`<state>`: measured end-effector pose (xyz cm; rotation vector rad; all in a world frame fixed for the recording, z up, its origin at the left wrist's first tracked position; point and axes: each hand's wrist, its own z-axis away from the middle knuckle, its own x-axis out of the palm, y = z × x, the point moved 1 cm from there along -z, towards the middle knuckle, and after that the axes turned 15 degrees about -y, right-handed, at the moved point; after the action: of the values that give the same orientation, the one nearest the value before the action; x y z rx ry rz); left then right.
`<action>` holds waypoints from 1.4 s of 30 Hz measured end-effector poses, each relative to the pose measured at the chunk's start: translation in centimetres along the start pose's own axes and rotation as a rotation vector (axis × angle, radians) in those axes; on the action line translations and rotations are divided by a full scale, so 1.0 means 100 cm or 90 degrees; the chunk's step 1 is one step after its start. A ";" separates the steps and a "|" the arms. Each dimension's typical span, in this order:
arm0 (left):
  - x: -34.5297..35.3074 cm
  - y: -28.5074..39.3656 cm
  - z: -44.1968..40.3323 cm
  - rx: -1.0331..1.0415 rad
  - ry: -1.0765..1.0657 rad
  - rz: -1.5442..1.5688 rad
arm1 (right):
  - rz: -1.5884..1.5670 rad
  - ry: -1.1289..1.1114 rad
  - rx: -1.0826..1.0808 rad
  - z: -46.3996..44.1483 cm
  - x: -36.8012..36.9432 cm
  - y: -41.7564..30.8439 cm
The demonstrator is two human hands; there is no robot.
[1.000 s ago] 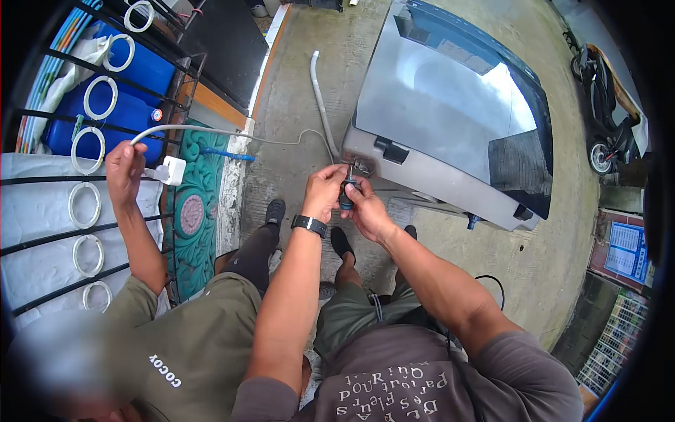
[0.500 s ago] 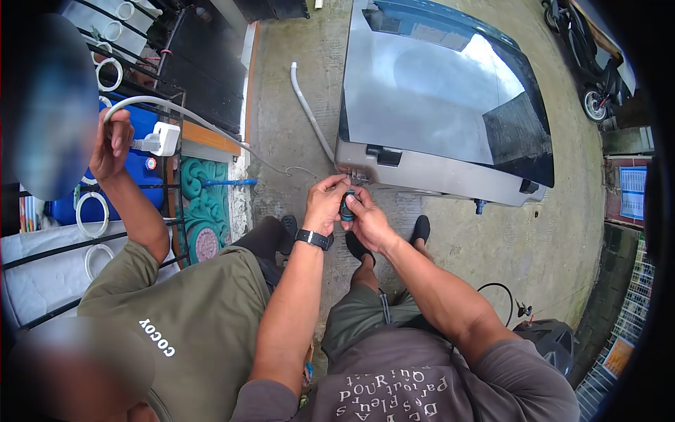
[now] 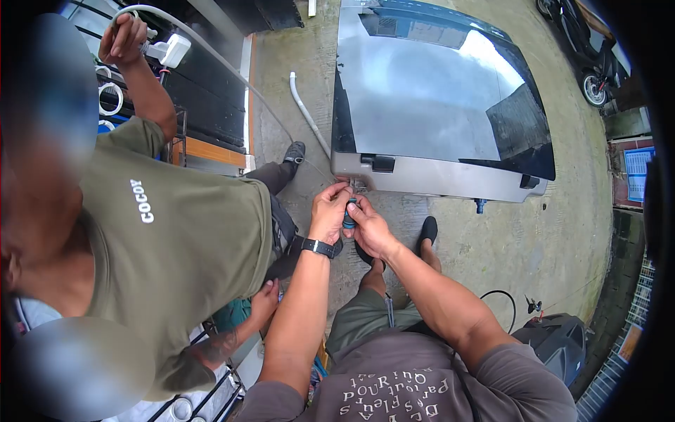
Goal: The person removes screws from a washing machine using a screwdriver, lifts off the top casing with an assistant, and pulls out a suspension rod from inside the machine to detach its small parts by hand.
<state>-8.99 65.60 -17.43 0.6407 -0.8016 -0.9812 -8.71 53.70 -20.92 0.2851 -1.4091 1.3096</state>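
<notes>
In the head view, the small cylindrical connector (image 3: 349, 212), dark with a blue-green band, was between the wearer's 2 hands, straight out ahead of the torso. Its long axis ran roughly away from the body, toward the near edge of the grey machine (image 3: 439, 181) with its tinted, reflective lid (image 3: 436, 98). Neither hand was nearer, as both touched the connector. The left hand (image 3: 328, 214), below a black wristwatch (image 3: 318, 247), had its thumb and index fingertip pinched together at the far end; what sat between those tips was too small to tell. The right hand (image 3: 371, 226) pinched the connector's right side between thumb and curled fingers.

The machine's corner lay just beyond the fingertips, with a white hose (image 3: 304, 105) on the floor to its left. A pale cable (image 3: 232, 69) sloped from near the hands up to a co-worker's raised hand (image 3: 125, 39), beside which hung a white plug adapter (image 3: 172, 50).

Under everything was a worn concrete floor (image 3: 506, 260). A motorcycle (image 3: 594, 88) stood well apart at the upper right, and a calendar (image 3: 638, 169) hung on the right-hand wall.
</notes>
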 end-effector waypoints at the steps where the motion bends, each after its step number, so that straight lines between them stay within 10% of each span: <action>1: -0.001 0.000 -0.001 -0.007 -0.012 -0.004 | 0.001 0.005 0.001 0.000 0.001 -0.001; 18: -0.011 -0.004 -0.009 0.004 -0.011 -0.030 | 0.013 0.061 -0.019 -0.001 0.014 0.001; 23: 0.000 0.011 -0.003 -0.051 0.034 -0.050 | -0.480 -0.127 -0.049 -0.011 -0.004 0.011; 28: -0.010 0.016 -0.007 -0.084 -0.020 -0.006 | -0.560 -0.175 -0.079 -0.022 0.008 0.018; 32: -0.024 0.006 -0.013 -0.091 -0.090 0.003 | -0.305 0.038 -0.093 -0.020 0.012 0.022; 35: -0.015 0.015 -0.005 -0.107 -0.035 0.027 | 0.494 0.444 -0.065 -0.037 0.014 0.032; 38: -0.035 0.011 -0.014 -0.142 -0.081 0.052 | 0.553 0.431 -0.099 -0.026 0.024 0.019; 42: -0.038 0.014 -0.026 -0.177 -0.198 0.023 | -0.062 0.226 -0.086 -0.017 0.016 0.017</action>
<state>-7.47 69.94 -18.90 0.2354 -0.9240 -1.1500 -9.71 56.43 -20.93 0.0270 -1.1593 1.1163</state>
